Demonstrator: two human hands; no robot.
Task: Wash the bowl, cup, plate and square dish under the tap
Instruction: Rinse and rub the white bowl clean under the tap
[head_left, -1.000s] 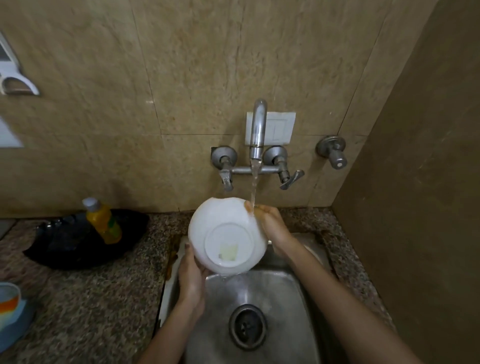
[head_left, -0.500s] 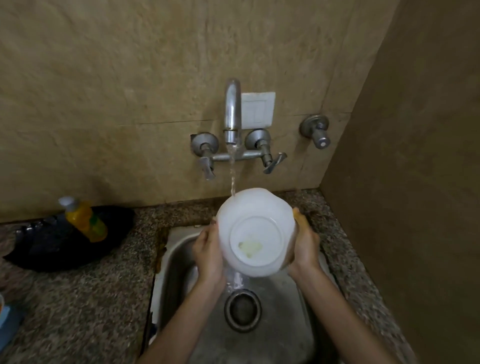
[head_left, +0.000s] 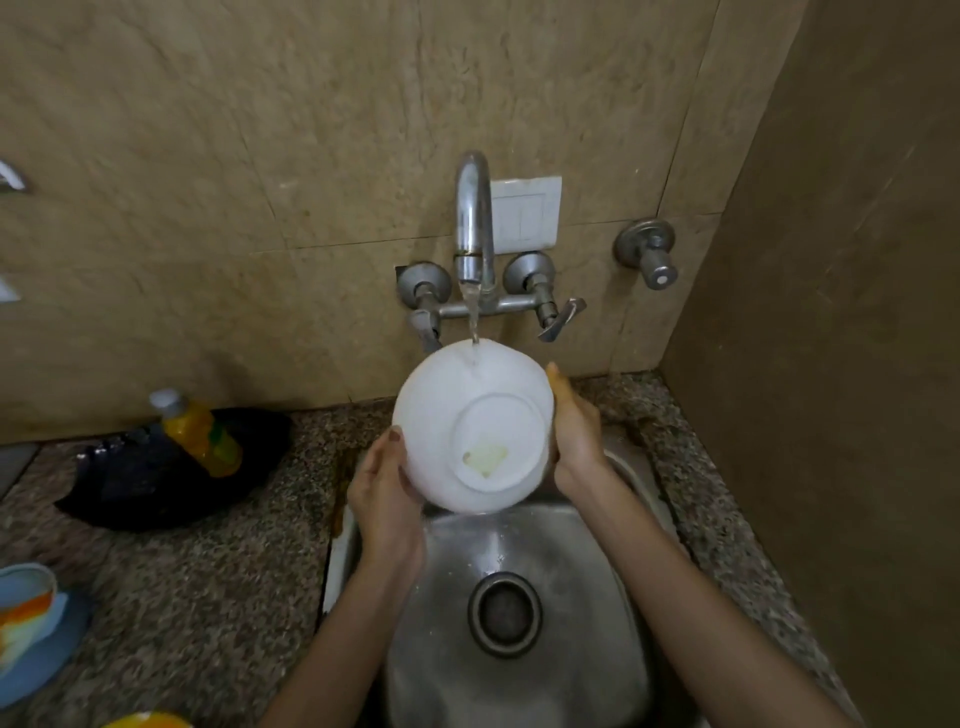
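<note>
Here, one seemingly wet bowl (head_left: 447, 415), two hands (head_left: 384, 499) (head_left: 576, 436)

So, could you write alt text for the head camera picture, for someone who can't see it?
A person's left hand and right hand hold a white bowl, underside toward the camera, under a running tap above a steel sink. A yellow bottle rests on a black object on the speckled counter to the left.

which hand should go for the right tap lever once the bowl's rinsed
Probably the right hand: it holds the bowl at its right edge just below that lever, while the left hand grips the lower left edge, farther away.
</note>
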